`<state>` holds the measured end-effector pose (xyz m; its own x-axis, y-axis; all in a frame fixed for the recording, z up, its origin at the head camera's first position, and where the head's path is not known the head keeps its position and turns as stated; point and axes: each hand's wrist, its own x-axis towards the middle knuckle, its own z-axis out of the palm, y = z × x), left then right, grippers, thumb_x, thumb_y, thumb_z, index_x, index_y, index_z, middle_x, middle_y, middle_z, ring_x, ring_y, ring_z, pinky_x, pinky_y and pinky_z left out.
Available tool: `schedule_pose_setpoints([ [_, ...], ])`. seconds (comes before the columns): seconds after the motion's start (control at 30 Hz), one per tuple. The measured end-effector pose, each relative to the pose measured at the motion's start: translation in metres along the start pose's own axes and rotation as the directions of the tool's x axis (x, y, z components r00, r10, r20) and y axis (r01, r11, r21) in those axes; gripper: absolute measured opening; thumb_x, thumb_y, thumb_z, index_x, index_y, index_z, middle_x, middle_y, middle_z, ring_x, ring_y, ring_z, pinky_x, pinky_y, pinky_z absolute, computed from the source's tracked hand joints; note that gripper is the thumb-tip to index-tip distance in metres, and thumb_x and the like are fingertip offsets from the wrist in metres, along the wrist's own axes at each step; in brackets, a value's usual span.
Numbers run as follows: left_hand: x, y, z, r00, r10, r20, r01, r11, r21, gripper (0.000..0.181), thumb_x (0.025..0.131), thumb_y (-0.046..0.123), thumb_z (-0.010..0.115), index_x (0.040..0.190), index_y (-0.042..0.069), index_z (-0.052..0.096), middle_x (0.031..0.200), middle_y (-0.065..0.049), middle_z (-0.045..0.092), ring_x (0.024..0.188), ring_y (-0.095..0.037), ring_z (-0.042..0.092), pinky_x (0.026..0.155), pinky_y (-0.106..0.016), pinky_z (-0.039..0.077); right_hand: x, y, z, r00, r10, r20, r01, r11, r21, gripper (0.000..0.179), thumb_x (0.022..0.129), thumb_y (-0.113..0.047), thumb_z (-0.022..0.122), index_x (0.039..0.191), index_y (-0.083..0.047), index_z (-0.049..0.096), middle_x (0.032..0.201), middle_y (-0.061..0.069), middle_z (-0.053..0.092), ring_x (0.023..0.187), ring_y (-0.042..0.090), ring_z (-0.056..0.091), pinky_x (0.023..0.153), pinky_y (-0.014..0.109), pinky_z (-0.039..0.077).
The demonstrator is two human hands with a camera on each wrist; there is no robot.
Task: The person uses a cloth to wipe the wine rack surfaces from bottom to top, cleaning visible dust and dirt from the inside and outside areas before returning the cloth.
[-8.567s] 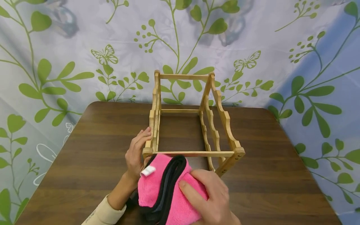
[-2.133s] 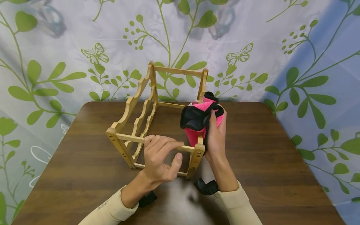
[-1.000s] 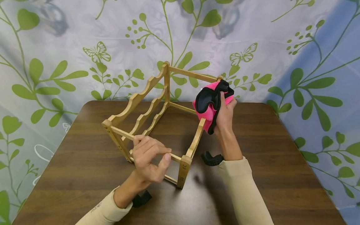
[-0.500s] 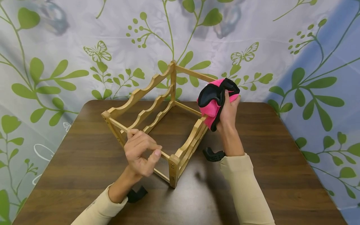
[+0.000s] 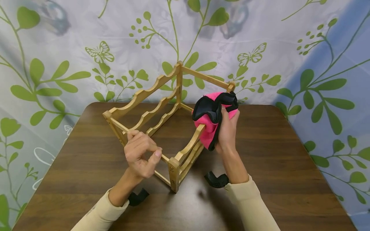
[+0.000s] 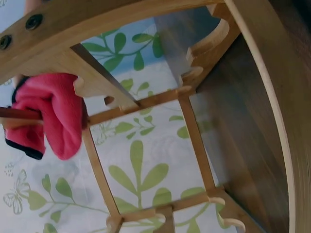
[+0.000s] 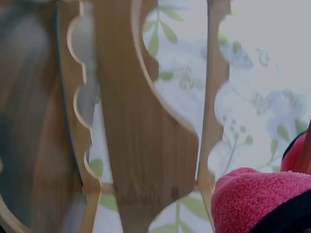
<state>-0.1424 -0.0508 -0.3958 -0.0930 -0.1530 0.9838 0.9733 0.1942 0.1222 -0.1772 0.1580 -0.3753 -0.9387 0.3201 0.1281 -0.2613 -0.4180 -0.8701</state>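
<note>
A pale wooden wine rack (image 5: 174,173) with scalloped side rails stands turned at an angle on the brown table. My left hand (image 5: 141,155) grips its near top crossbar, thumb sticking out to the right. Wrapped over the rack's right upper rail is a pink cloth (image 5: 206,121) with black edging, and my right hand (image 5: 227,131) holds it there from the outer side. The left wrist view shows the pink cloth (image 6: 63,114) bunched around a rail. In the right wrist view, the cloth (image 7: 260,196) fills the lower right corner, beside the rack's scalloped boards (image 7: 141,111).
The brown wooden table (image 5: 277,166) reaches back to a hanging fabric backdrop (image 5: 121,25) with green leaves and butterflies. Black wrist-worn pieces (image 5: 216,180) sit below both hands. Cream sleeves (image 5: 251,202) cover the forearms.
The rack has turned so its right side angles outward. My left hand went from the left side to the near crossbar; my right hand just slid the cloth nearer along the right rail.
</note>
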Motion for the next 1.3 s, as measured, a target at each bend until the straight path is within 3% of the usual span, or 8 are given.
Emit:
schedule_pose_setpoints([
  [0.27, 0.000, -0.010, -0.011, 1.000, -0.008, -0.026, 0.007, 0.999, -0.042, 0.050, 0.091, 0.027, 0.062, 0.046, 0.010, 0.047, 0.044, -0.002, 0.042, 0.043, -0.018, 0.033, 0.070, -0.032, 0.025, -0.038, 0.006, -0.003, 0.998, -0.036, 0.060, 0.038, 0.999, -0.036, 0.036, 0.105, -0.018, 0.045, 0.138, -0.014, 0.032, 0.129, 0.010, 0.051, 0.102, 0.019, 0.061, 0.089, 0.028, 0.051],
  [0.43, -0.002, -0.012, -0.012, 0.999, 0.031, -0.034, -0.032, 0.998, -0.050, 0.048, 0.090, 0.025, 0.062, 0.047, 0.006, 0.051, 0.044, -0.004, 0.045, 0.044, -0.019, 0.035, 0.070, -0.032, 0.025, -0.055, 0.017, -0.016, 0.978, -0.197, 0.073, 0.202, 0.977, -0.066, 0.035, 0.103, -0.010, 0.049, 0.136, -0.006, 0.040, 0.124, 0.014, 0.054, 0.105, 0.024, 0.059, 0.088, 0.031, 0.052],
  [0.7, -0.007, 0.001, -0.016, 0.998, 0.059, 0.005, -0.059, 0.979, 0.196, 0.046, 0.096, 0.026, 0.057, 0.057, 0.003, 0.057, 0.057, -0.011, 0.058, 0.063, -0.033, 0.056, 0.093, -0.040, 0.041, -0.066, 0.026, -0.042, 0.836, -0.549, 0.008, 0.532, 0.806, -0.260, 0.037, 0.090, 0.008, 0.063, 0.126, 0.009, 0.054, 0.110, 0.015, 0.065, 0.093, 0.023, 0.062, 0.079, 0.028, 0.052],
  [0.83, -0.012, 0.019, -0.018, 0.998, 0.028, 0.062, -0.047, 0.945, 0.325, 0.053, 0.099, 0.043, 0.053, 0.075, -0.003, 0.066, 0.081, -0.022, 0.069, 0.096, -0.038, 0.065, 0.105, -0.051, 0.036, -0.071, 0.019, -0.048, 0.830, -0.555, 0.052, 0.527, 0.751, -0.398, 0.035, 0.086, 0.013, 0.064, 0.119, 0.015, 0.055, 0.099, 0.005, 0.064, 0.083, 0.015, 0.058, 0.069, 0.023, 0.048],
  [0.97, -0.017, 0.035, -0.014, 0.988, 0.019, 0.155, -0.076, 0.925, 0.372, 0.060, 0.095, 0.054, 0.056, 0.088, -0.004, 0.067, 0.098, -0.025, 0.069, 0.118, -0.042, 0.057, 0.106, -0.064, 0.032, -0.073, 0.021, -0.055, 0.815, -0.535, 0.223, 0.567, 0.656, -0.498, 0.034, 0.082, 0.014, 0.067, 0.114, 0.012, 0.060, 0.100, 0.011, 0.063, 0.087, 0.016, 0.056, 0.073, 0.022, 0.046],
  [1.03, -0.019, 0.040, -0.012, 0.983, 0.003, 0.183, -0.074, 0.921, 0.383, 0.054, 0.094, 0.050, 0.061, 0.089, -0.004, 0.067, 0.100, -0.024, 0.069, 0.120, -0.045, 0.055, 0.103, -0.069, 0.030, -0.074, 0.030, -0.060, 0.773, -0.535, 0.340, 0.629, 0.582, -0.514, 0.032, 0.083, 0.007, 0.068, 0.115, 0.009, 0.062, 0.108, 0.017, 0.063, 0.095, 0.022, 0.059, 0.083, 0.022, 0.048],
  [1.1, -0.020, 0.043, -0.010, 0.981, -0.016, 0.196, -0.064, 0.916, 0.397, 0.045, 0.093, 0.042, 0.066, 0.088, -0.003, 0.068, 0.100, -0.023, 0.069, 0.120, -0.047, 0.055, 0.101, -0.072, 0.029, -0.075, 0.042, -0.064, 0.702, -0.543, 0.460, 0.709, 0.480, -0.516, 0.032, 0.088, -0.008, 0.068, 0.117, 0.005, 0.064, 0.117, 0.021, 0.062, 0.102, 0.029, 0.062, 0.093, 0.023, 0.047],
  [1.3, -0.021, 0.043, -0.009, 0.984, 0.008, 0.175, -0.072, 0.929, 0.362, 0.037, 0.094, 0.031, 0.068, 0.085, -0.005, 0.067, 0.094, -0.024, 0.069, 0.118, -0.049, 0.055, 0.103, -0.072, 0.026, -0.085, 0.060, -0.059, 0.425, -0.597, 0.680, 0.894, 0.158, -0.419, 0.040, 0.099, -0.034, 0.057, 0.114, 0.002, 0.067, 0.118, 0.025, 0.063, 0.096, 0.037, 0.067, 0.081, 0.042, 0.057],
])
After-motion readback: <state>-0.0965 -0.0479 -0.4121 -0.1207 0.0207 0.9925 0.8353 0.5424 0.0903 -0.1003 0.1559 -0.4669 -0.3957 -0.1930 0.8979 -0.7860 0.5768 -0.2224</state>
